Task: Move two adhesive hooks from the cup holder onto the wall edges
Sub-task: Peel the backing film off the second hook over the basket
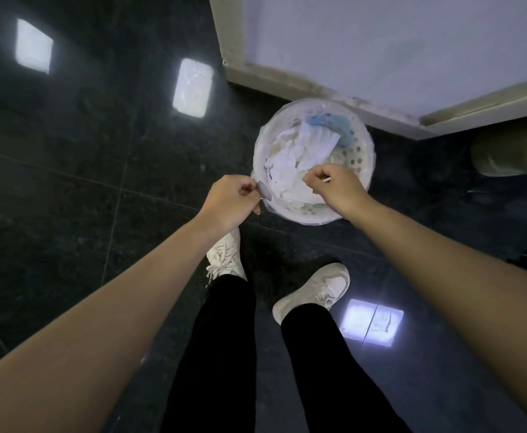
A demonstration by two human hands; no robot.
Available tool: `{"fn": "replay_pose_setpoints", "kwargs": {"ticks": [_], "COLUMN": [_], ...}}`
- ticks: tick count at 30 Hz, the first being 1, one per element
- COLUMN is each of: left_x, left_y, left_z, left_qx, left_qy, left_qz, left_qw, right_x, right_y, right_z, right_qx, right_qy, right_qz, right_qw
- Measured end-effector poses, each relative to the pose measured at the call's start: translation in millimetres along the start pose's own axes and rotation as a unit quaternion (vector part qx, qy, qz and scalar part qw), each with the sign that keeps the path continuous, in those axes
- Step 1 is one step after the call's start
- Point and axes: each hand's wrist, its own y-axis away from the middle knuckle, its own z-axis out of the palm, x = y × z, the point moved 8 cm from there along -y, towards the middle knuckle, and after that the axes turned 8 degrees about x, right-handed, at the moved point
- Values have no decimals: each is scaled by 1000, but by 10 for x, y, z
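Note:
My left hand point(232, 198) pinches a small round greyish adhesive hook point(265, 191) at the left rim of a white waste bin point(368, 164). My right hand point(337, 185) hovers over the bin's front right part, fingers closed on a thin white strip point(326, 180), seemingly a backing paper. The bin is lined with plastic and holds crumpled white tissue and something blue. The cup holder is out of sight. A pale wall point(396, 48) with a cream skirting edge point(287, 79) rises behind the bin.
The floor is dark glossy tile point(68, 182) with bright light reflections. My two white shoes point(315, 290) stand just in front of the bin. A pale green object point(505, 154) lies at the right edge by the wall corner.

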Motion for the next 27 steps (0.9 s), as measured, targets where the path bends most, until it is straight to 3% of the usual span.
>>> {"fn": "replay_pose_setpoints", "kwargs": {"ticks": [27], "left_x": [-261], "left_y": [-538], "left_z": [316], "left_qx": [-15], "left_qy": [3], "left_qz": [23], "left_qw": [1000], "right_x": [289], "right_y": [-971], "right_z": [493], "right_qx": [-15], "right_qy": [212], "right_qz": [12], "right_qw": [977]}}
